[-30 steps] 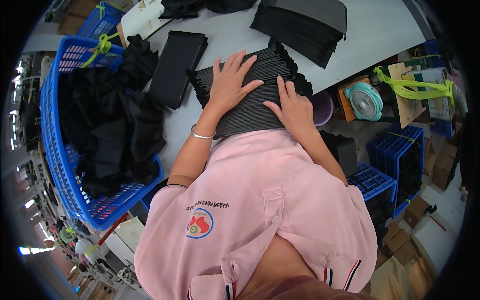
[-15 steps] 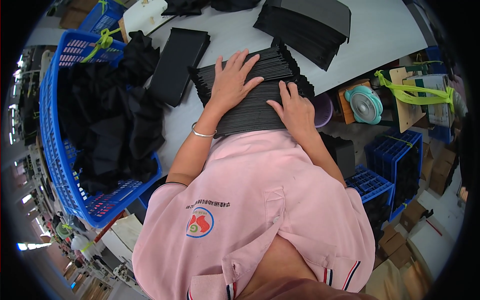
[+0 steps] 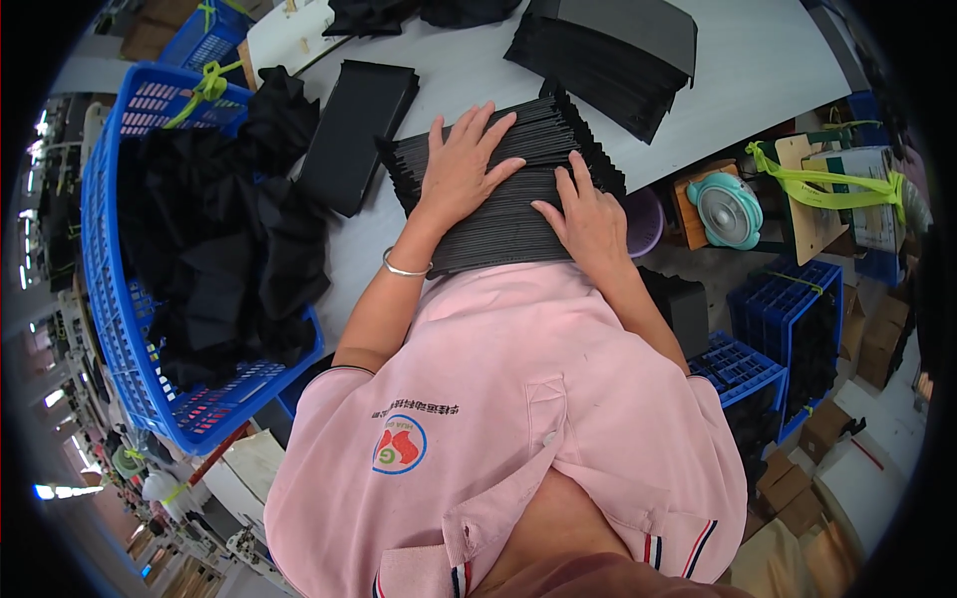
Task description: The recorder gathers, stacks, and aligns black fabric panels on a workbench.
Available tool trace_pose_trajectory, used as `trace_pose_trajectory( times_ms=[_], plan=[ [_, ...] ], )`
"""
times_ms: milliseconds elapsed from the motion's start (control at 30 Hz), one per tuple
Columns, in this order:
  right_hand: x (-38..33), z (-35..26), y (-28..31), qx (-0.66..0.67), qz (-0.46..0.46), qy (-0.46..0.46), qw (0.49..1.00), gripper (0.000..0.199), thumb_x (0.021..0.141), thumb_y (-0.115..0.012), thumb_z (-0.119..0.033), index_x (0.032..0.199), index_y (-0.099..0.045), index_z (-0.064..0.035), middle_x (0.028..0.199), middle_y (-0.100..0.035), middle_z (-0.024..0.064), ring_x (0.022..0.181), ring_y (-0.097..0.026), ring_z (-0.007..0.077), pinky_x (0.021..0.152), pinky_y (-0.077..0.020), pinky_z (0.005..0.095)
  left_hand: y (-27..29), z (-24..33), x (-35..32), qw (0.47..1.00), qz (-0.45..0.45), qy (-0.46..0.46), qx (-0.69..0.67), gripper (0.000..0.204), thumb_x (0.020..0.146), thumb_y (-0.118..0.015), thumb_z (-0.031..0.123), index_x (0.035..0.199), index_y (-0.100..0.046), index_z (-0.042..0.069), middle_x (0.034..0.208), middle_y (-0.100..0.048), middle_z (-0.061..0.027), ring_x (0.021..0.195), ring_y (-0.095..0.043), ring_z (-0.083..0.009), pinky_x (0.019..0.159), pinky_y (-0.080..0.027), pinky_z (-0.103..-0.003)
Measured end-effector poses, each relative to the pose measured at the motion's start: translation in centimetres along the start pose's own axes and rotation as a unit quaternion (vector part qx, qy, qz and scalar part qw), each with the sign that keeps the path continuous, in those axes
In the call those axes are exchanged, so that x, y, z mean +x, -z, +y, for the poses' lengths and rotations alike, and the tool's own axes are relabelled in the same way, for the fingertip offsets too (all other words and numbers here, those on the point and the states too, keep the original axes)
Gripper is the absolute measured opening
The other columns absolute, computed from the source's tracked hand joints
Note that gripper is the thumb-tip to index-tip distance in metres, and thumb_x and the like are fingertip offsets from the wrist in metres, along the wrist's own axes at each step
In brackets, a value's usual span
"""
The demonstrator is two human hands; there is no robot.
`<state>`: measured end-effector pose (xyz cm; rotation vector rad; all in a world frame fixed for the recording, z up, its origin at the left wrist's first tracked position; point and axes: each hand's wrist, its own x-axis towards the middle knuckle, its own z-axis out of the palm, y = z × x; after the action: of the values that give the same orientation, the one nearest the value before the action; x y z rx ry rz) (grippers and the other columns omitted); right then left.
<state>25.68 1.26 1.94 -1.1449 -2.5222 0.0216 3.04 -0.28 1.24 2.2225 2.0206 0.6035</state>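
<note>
Plainly, both of my hands rest on a dense bundle of black pieces [image 3: 498,231], which lies on the counter [image 3: 743,90] right in front of me, its near edge against my pink shirt [image 3: 518,359]. My left hand [image 3: 459,179] lies flat across the edges, its fingers spread and its thumb reaching out toward the right. My right hand [image 3: 594,227] rests by the bundle's right end, thumb held apart from two extended fingers; whether those fingertips pinch a single layer, I cannot tell, and the other fingers are partly hidden.

I judge each piece thin, light and fairly stiff along its fold, the frayed-looking ends softer. Together they probably weigh something and could slide or fan apart, so a broad hold at both ends, pressing inward, seems safest; pulling at one ragged end might drag layers out of line.

Beyond lies another black stack [image 3: 608,55]; to the left, a flat black bundle [image 3: 356,140] and a blue basket [image 3: 105,259] of crumpled black cloth [image 3: 219,229].
</note>
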Motion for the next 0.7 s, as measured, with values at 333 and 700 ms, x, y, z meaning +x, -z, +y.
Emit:
trace_pose_trajectory(
  times_ms=[333,700],
  plan=[
    [1.1,-0.5,1.2,0.028,-0.024,-0.024,0.999,0.076,0.087,-0.076,-0.049,0.140,-0.053,0.0018,0.108,-0.059,0.0105,0.060,-0.065,0.0211,0.056,-0.0528,0.0312,0.1,0.0,0.0,1.000,-0.006,0.010,0.000,0.053,0.104,-0.057,0.042,0.153,-0.048,0.024,0.157,-0.046,-0.0071,0.147,-0.041,-0.0268,0.121,-0.023,-0.059],
    [1.1,-0.4,0.4,-0.002,-0.029,-0.017,0.999,0.074,0.088,-0.074,-0.050,0.136,-0.058,0.0040,0.109,-0.058,0.0118,0.059,-0.065,0.0208,0.056,-0.0536,0.0313,0.0,0.0,0.1,1.000,0.007,0.004,-0.010,0.053,0.101,-0.061,0.039,0.150,-0.051,0.020,0.155,-0.047,-0.0099,0.146,-0.042,-0.0285,0.119,-0.025,-0.062]
  ],
)
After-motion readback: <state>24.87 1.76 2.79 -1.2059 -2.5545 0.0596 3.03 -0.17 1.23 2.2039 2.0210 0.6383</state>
